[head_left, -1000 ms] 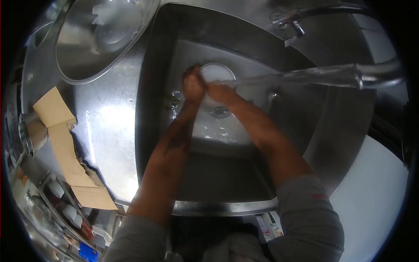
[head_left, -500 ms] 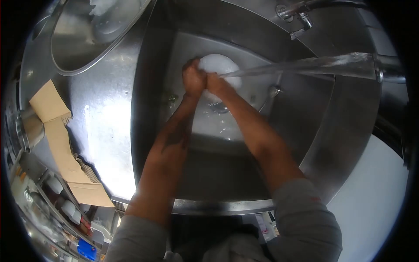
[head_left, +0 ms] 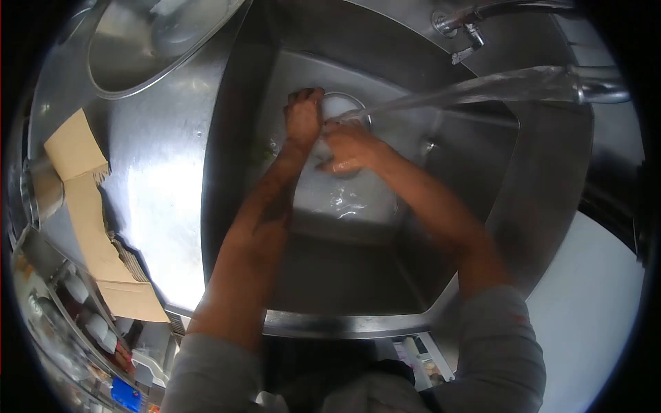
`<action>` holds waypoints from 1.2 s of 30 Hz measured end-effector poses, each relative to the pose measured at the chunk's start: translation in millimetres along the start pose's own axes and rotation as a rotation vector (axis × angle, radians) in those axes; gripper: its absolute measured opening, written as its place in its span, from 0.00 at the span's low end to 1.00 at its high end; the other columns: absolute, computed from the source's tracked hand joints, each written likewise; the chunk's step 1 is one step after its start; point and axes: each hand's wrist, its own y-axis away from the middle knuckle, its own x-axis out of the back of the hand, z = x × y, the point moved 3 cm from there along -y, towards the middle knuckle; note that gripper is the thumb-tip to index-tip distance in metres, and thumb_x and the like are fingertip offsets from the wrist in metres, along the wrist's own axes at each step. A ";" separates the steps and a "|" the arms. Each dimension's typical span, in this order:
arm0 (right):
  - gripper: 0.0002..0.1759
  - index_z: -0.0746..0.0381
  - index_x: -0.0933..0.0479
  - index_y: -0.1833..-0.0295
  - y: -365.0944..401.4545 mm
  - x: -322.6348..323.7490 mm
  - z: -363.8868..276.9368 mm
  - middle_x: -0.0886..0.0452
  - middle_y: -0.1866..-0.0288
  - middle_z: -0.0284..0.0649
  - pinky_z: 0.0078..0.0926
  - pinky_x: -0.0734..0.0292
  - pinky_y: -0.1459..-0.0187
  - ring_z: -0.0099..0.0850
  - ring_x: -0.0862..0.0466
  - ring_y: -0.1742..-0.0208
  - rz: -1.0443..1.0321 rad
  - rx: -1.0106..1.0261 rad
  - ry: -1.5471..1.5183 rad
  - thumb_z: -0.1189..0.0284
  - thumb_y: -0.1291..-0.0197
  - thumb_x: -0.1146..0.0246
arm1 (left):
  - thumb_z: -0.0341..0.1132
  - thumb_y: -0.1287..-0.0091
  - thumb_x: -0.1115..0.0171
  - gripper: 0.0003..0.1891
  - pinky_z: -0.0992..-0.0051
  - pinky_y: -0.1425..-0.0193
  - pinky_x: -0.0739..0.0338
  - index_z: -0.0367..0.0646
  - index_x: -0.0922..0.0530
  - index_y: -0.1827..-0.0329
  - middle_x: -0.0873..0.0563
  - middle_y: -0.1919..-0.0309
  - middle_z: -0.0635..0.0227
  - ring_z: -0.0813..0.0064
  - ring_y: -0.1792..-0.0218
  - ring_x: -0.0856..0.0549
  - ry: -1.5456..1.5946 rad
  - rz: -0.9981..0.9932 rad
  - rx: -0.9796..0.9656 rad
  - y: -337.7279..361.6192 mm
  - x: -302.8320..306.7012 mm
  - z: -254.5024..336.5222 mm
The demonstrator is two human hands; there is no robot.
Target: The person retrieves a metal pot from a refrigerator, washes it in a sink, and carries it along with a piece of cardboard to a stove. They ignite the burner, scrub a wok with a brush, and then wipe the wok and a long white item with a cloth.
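Down in the sink (head_left: 344, 320), a round bowl (head_left: 342, 103) with a thin shiny rim holds pale, whitish water. My left hand (head_left: 303, 118) is at the bowl's left edge, fingers bent over the rim. My right hand (head_left: 349, 146) lies across the near side of the bowl, its fingers and thumb apart, wet and partly blurred. A stream of water (head_left: 454, 93) from the faucet spout (head_left: 599, 85) falls into the bowl close to my right fingers. Cloudy water covers the sink floor, and the bowl's near part is hidden by my right hand.
A large metal bowl (head_left: 155, 45) stands on the steel counter (head_left: 162, 179) at the left. Torn cardboard (head_left: 89, 213) lies along that counter's edge. A second tap (head_left: 471, 41) sits at the back right. Shelves (head_left: 86, 310) with containers are at lower left.
My hands, close together before, have moved apart. The right one has spread its fingers and come nearer to me. The bowl now shows its rim and watery inside.
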 end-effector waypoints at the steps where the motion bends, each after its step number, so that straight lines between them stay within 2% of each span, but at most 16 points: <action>1: 0.31 0.63 0.14 0.51 1.5 2.7 -1.8 0.14 0.51 0.51 0.40 0.25 0.40 0.44 0.16 0.45 0.157 0.087 0.067 0.46 0.50 0.30 | 0.25 0.38 0.46 0.19 0.51 0.40 0.23 0.50 0.18 0.45 0.16 0.44 0.61 0.50 0.41 0.21 -0.008 0.015 -0.028 0.7 1.5 0.7; 2: 0.32 0.62 0.13 0.53 4.6 9.0 -5.5 0.13 0.52 0.51 0.40 0.24 0.40 0.43 0.15 0.45 0.321 0.161 0.146 0.45 0.51 0.29 | 0.25 0.37 0.45 0.19 0.51 0.40 0.23 0.50 0.18 0.45 0.16 0.44 0.61 0.51 0.42 0.21 -0.017 0.028 -0.059 0.9 2.0 1.7; 4: 0.39 0.62 0.15 0.48 -9.3 11.5 -12.1 0.15 0.48 0.52 0.43 0.25 0.39 0.44 0.15 0.45 -0.373 0.057 0.149 0.40 0.55 0.29 | 0.25 0.37 0.45 0.19 0.51 0.40 0.23 0.51 0.18 0.45 0.16 0.44 0.61 0.51 0.42 0.21 -0.015 0.038 -0.063 4.2 0.0 0.0; 7: 0.34 0.59 0.16 0.46 -34.2 -32.6 -0.7 0.14 0.50 0.48 0.41 0.23 0.42 0.42 0.14 0.48 -0.231 -0.082 0.040 0.44 0.51 0.29 | 0.25 0.37 0.45 0.20 0.51 0.40 0.23 0.51 0.19 0.44 0.16 0.44 0.60 0.50 0.42 0.21 0.006 0.059 -0.080 -0.1 2.9 -2.8; 11: 0.32 0.58 0.16 0.45 -42.7 -29.6 1.0 0.14 0.50 0.45 0.38 0.23 0.43 0.42 0.15 0.48 -0.111 -0.114 -0.146 0.47 0.51 0.28 | 0.25 0.37 0.46 0.21 0.52 0.38 0.24 0.52 0.19 0.42 0.17 0.45 0.59 0.50 0.42 0.20 -0.015 -0.017 -0.079 0.4 3.3 -0.9; 12: 0.31 0.57 0.17 0.45 -59.0 -80.5 18.2 0.14 0.49 0.45 0.37 0.23 0.43 0.43 0.15 0.47 0.031 -0.071 -0.845 0.49 0.50 0.28 | 0.25 0.37 0.46 0.21 0.52 0.38 0.24 0.52 0.19 0.42 0.17 0.45 0.59 0.50 0.42 0.20 -0.018 -0.026 -0.076 3.7 4.1 -0.5; 14: 0.30 0.57 0.17 0.44 -69.5 -85.9 22.8 0.14 0.48 0.45 0.36 0.23 0.43 0.43 0.16 0.47 0.190 -0.013 -1.535 0.51 0.48 0.29 | 0.26 0.37 0.46 0.20 0.53 0.37 0.25 0.52 0.19 0.42 0.17 0.45 0.59 0.50 0.43 0.20 -0.023 -0.006 -0.116 0.4 6.3 -0.1; 16: 0.28 0.55 0.19 0.41 -68.9 -81.8 16.3 0.17 0.42 0.45 0.35 0.24 0.38 0.39 0.19 0.39 0.117 0.043 -0.598 0.49 0.40 0.36 | 0.26 0.37 0.46 0.20 0.53 0.36 0.25 0.51 0.20 0.42 0.17 0.45 0.58 0.50 0.44 0.19 -0.027 -0.015 -0.118 -0.4 6.4 -0.6; 20: 0.29 0.56 0.18 0.43 -42.2 -30.1 2.8 0.14 0.52 0.45 0.35 0.23 0.44 0.42 0.16 0.46 -0.051 0.001 -0.771 0.49 0.44 0.31 | 0.26 0.37 0.45 0.19 0.54 0.37 0.25 0.48 0.19 0.44 0.16 0.46 0.57 0.49 0.44 0.19 -0.004 -0.027 -0.114 -6.0 10.7 2.3; 22: 0.32 0.57 0.15 0.48 -54.1 -62.0 0.9 0.13 0.61 0.44 0.36 0.23 0.44 0.42 0.14 0.52 0.029 -0.137 -0.468 0.42 0.46 0.33 | 0.26 0.37 0.45 0.18 0.55 0.37 0.25 0.48 0.19 0.44 0.16 0.47 0.57 0.50 0.44 0.19 0.029 -0.016 -0.158 -3.6 5.9 0.3; 26: 0.34 0.53 0.13 0.50 -16.9 8.4 -21.9 0.13 0.61 0.45 0.39 0.23 0.43 0.43 0.14 0.53 -0.123 -0.110 -0.168 0.36 0.48 0.35 | 0.26 0.37 0.44 0.17 0.58 0.38 0.24 0.48 0.17 0.46 0.14 0.51 0.58 0.52 0.46 0.18 0.051 -0.030 -0.201 -10.6 -2.1 -1.3; 28: 0.35 0.55 0.13 0.51 -1.9 24.8 -26.4 0.13 0.58 0.47 0.40 0.22 0.44 0.43 0.14 0.53 -0.296 -0.005 0.210 0.36 0.51 0.33 | 0.26 0.37 0.44 0.17 0.58 0.39 0.23 0.49 0.17 0.46 0.14 0.52 0.59 0.52 0.47 0.17 0.051 -0.026 -0.213 -11.8 -4.5 -5.4; 31: 0.37 0.58 0.13 0.54 3.3 3.2 -4.6 0.14 0.55 0.49 0.41 0.21 0.45 0.44 0.14 0.52 -0.109 0.207 0.531 0.36 0.55 0.30 | 0.26 0.38 0.44 0.17 0.58 0.41 0.21 0.49 0.16 0.48 0.13 0.53 0.59 0.53 0.49 0.16 0.040 0.003 -0.234 -6.6 -0.1 0.3; 32: 0.37 0.58 0.13 0.54 -1.6 0.3 -1.3 0.14 0.55 0.49 0.41 0.21 0.45 0.44 0.14 0.52 -0.109 0.199 0.534 0.36 0.55 0.30 | 0.26 0.38 0.44 0.16 0.58 0.42 0.21 0.48 0.16 0.49 0.13 0.54 0.59 0.54 0.50 0.16 0.023 0.035 -0.244 -8.0 5.7 3.8; 34: 0.36 0.56 0.12 0.53 -16.0 -9.0 7.8 0.12 0.55 0.43 0.35 0.22 0.43 0.38 0.14 0.49 -0.432 -0.014 0.417 0.37 0.56 0.29 | 0.24 0.41 0.43 0.18 0.58 0.42 0.21 0.45 0.17 0.48 0.13 0.53 0.56 0.51 0.50 0.16 0.044 -0.008 -0.260 -11.3 12.5 6.0; 36: 0.36 0.56 0.12 0.52 -16.4 -10.9 13.9 0.13 0.53 0.42 0.34 0.22 0.43 0.38 0.14 0.48 -0.427 -0.067 0.347 0.38 0.56 0.30 | 0.21 0.44 0.42 0.19 0.58 0.41 0.22 0.42 0.18 0.48 0.14 0.52 0.53 0.48 0.50 0.17 0.068 -0.066 -0.270 -8.7 11.4 5.5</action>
